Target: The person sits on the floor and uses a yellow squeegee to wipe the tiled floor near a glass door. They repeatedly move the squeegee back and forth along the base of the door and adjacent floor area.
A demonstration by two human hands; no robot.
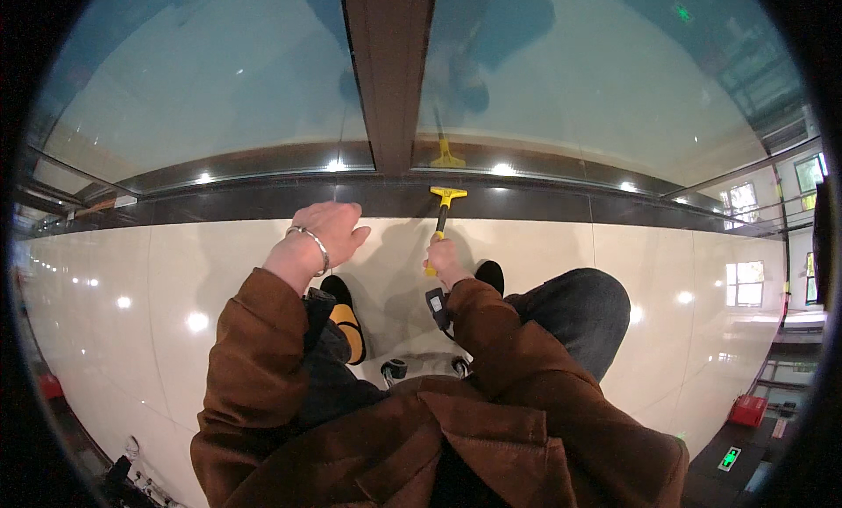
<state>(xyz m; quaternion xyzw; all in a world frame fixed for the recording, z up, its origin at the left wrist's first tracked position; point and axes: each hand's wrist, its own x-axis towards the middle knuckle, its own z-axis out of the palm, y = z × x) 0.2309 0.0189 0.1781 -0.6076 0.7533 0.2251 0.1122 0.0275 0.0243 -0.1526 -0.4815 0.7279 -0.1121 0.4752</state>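
My right hand is closed around the yellow and black handle of a long-handled scraper. The scraper's yellow head lies over the dark floor border, just short of the glass wall, which reflects it. To the left, my left hand hangs above the edge of that border, with a metal bracelet at the wrist. No object shows in it; its fingers point away and are partly hidden, so how far they are curled is unclear.
A brown metal post divides the glass. Glossy cream tiles cover the floor around my shoes. A small black device on a cable hangs beside my right sleeve, and castors show beneath me. Another person's foot is far lower left.
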